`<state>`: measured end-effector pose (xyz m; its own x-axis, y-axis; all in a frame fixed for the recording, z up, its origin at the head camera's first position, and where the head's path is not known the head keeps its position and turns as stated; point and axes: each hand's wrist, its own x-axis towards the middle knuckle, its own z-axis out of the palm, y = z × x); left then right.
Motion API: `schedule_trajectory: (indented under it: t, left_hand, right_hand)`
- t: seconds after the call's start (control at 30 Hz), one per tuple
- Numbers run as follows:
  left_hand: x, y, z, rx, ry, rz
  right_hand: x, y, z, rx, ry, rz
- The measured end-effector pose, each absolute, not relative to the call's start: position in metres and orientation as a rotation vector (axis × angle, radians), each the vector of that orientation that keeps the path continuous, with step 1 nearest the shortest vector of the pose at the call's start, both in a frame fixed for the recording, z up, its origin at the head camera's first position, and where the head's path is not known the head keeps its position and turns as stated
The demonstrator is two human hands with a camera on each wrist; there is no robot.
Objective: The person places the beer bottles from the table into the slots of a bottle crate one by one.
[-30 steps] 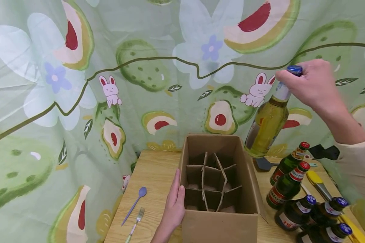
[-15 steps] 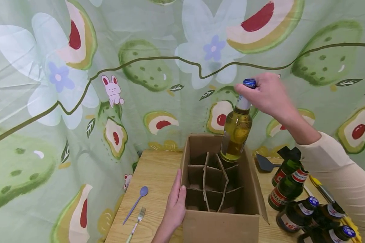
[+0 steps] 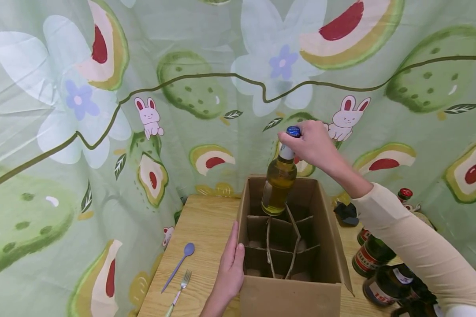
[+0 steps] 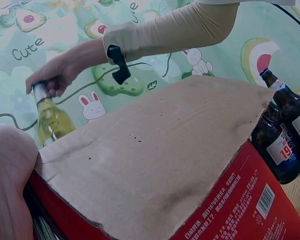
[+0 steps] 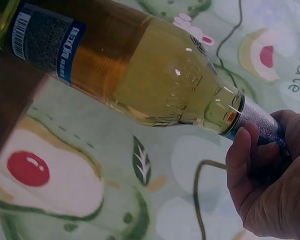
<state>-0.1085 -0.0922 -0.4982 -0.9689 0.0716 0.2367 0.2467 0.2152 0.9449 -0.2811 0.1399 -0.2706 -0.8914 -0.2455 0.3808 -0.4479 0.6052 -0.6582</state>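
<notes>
My right hand [image 3: 311, 141] grips a yellow beer bottle [image 3: 279, 180] by its silver-wrapped neck, just under the blue cap. The bottle leans slightly, and its base is over the back cells of an open cardboard box [image 3: 289, 299]. Whether the base has entered a cell I cannot tell. Cardboard dividers [image 3: 268, 246] split the box into several cells. Against the box's left wall my left hand [image 3: 228, 275] rests with straight fingers. The right wrist view shows fingers curled round the neck of the bottle [image 5: 160, 75]. A raised flap [image 4: 150, 135] hides the box's inside in the left wrist view.
Right of the box stand green bottles [image 3: 366, 259] and dark brown bottles [image 3: 386, 286], partly behind the right sleeve. A dark spatula head [image 3: 347, 215] lies near the box's back right. On the left lie a purple spoon [image 3: 188, 249] and a fork [image 3: 185, 279].
My right hand has carried the yellow beer bottle left and down, from beyond the box's right side to over its back cells. My left hand has stayed at the box's left wall.
</notes>
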Motion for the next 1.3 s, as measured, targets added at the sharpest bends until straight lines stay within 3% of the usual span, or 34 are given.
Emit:
schedule_trajectory:
  t: [0.43, 0.87, 1.3]
  left_hand:
    - [-0.108, -0.093, -0.498, -0.32, -2.326, -1.868]
    - [-0.108, -0.093, -0.496, -0.34, -2.32, -1.853]
    - [-0.109, -0.093, -0.498, -0.304, -2.366, -1.85]
  right_hand:
    - [-0.299, 0.107, -0.325, 0.582, -2.506, 1.119]
    - [-0.311, 0.091, -0.368, 0.745, -2.814, 1.04]
    - [-0.32, 0.076, -0.422, 0.691, -2.949, 0.991]
